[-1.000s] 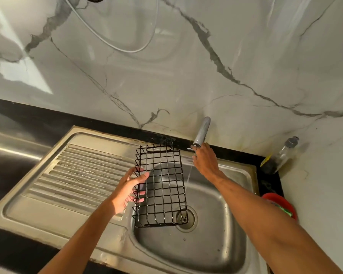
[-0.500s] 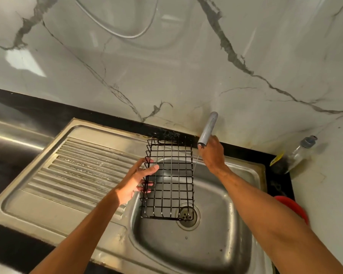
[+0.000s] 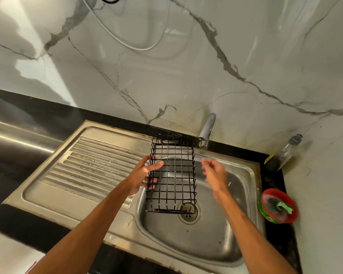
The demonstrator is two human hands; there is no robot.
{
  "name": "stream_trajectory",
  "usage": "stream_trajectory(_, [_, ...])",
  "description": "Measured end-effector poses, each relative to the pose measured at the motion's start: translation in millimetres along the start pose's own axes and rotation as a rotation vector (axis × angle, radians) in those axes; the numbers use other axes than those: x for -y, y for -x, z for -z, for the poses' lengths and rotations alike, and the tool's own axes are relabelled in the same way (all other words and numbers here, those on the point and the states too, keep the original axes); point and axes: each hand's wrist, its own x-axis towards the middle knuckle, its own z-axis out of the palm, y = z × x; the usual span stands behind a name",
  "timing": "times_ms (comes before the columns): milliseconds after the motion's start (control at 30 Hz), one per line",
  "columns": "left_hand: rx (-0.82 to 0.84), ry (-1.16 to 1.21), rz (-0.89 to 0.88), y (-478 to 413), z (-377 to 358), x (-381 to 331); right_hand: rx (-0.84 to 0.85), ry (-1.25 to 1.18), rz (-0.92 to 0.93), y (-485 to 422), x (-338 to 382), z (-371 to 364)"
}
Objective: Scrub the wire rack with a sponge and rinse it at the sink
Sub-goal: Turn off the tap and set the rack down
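right now the wire rack (image 3: 172, 175) sits mid-frame over the basin of the sink (image 3: 206, 244). its long axis runs up the picture, with the lower short end above the drain (image 3: 188, 213) and the upper short end by the black counter strip, just left of the tap (image 3: 207, 129). the left hand (image 3: 141, 175) grips the rack's left long edge, thumb across the top wires and fingers curled underneath, so the rack lies to the right of that grip. the right hand (image 3: 214, 173) is just beside the rack's right long edge, apart from it. it is blurred, with fingers loosely bent and nothing in them. no stream of water can be made out under the tap. the green sponge (image 3: 284, 206) lies in a red tub (image 3: 277, 206) at the right edge of the frame, so the free right hand is the nearer one, and fetching it looks like the next step. a bottle (image 3: 285, 153) leans in the corner above the tub.
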Motion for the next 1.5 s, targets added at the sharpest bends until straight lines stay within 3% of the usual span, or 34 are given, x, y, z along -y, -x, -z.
stream_trajectory(133, [0.018, 0.000, -0.024, 16.8, 9.3, -2.9, 0.329, -0.068, -0.163, 42.3, 28.9, -8.8])
stream_trajectory(433, [-0.017, -0.017, -0.035, 50.2, 66.2, -24.1, 0.422, -0.083, -0.180, 75.7, 73.0, -62.5])
stream_trajectory(700, [-0.016, -0.065, -0.049, 21.4, 172.7, -23.3, 0.365, -0.048, -0.204, 83.8, 100.1, -166.1])
stream_trajectory(1000, [0.019, -0.174, 0.051, 1.9, 263.2, -25.4, 0.244, -0.066, -0.292, 87.0, 108.5, -288.3])
stream_trajectory(1500, [-0.041, -0.411, 0.102, -45.0, 279.5, -12.8, 0.103, 0.076, -0.373, 64.7, 89.6, -336.8])
